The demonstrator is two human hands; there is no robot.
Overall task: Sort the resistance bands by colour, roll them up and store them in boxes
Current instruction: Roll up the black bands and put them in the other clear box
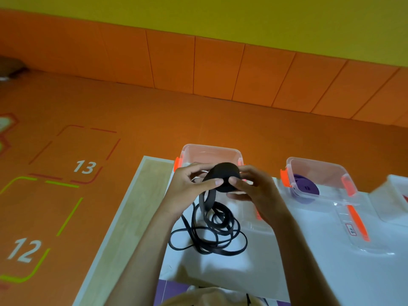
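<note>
Black resistance band (217,228) lies mostly unrolled, its loops in a loose tangle on the white sheet (287,261) that covers the wooden table (141,206), just in front of the person's two forearms. From the tangle a flat strip rises to a black roll (223,177), held above the table between both hands. The left hand (189,188) pinches the roll's near face with its thumb, the other fingers curled round the far side. The right hand (254,191) grips the opposite side with thumb and bent fingers, so both hands are closed on the roll.

Directly behind the hands stands a clear box (209,151) with orange clips, partly hidden by the roll; what it holds cannot be made out. To its right, apart from it, a second clear box (320,166) contains purple rolls (306,188), and a clear lid (344,219) with an orange clip lies in front of it. A third clear container (395,195) shows at the right edge.

Beyond the table the orange floor (132,120) bears the numbers 12 (25,250) and 13 (85,167). Orange wall padding (220,69) runs below a yellow wall (220,14).
</note>
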